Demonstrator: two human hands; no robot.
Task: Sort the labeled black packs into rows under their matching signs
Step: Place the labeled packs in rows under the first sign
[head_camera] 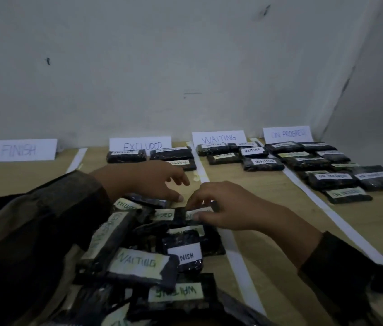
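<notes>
The head camera looked down on a wooden table [268, 208] set against a pale wall [185, 55], with four paper signs standing along its far edge: FINISH sign [19, 150], EXCLUDED sign [140, 144], WAITING sign [219, 138] and ON PROGRESS sign [288, 134]. White tape strips [237, 255] ran toward the camera and split the tabletop into lanes.

Three black packs lay under EXCLUDED [171, 153], five or so under WAITING [254, 151], and a larger cluster under ON PROGRESS [331, 177] (several overlapping, their labels too blurred to read fully). No packs showed under FINISH.

Close to the camera an unsorted heap of packs [152, 255] lay in the lane below EXCLUDED, labels facing various ways; one read WAITING [138, 263], another FINISH [187, 255], another EXCLUDED [125, 204].

The left hand [148, 178], in a dark sleeve [32, 231], hovered over the far end of the heap with fingers loosely spread and curved downward, holding nothing that could be seen. The right hand [223, 205] was just beside it, thumb and fingertips pinched on a pack at the heap's far edge [181, 216], its label partly covered by the fingers and unreadable. The two hands nearly touched at their fingertips.
</notes>
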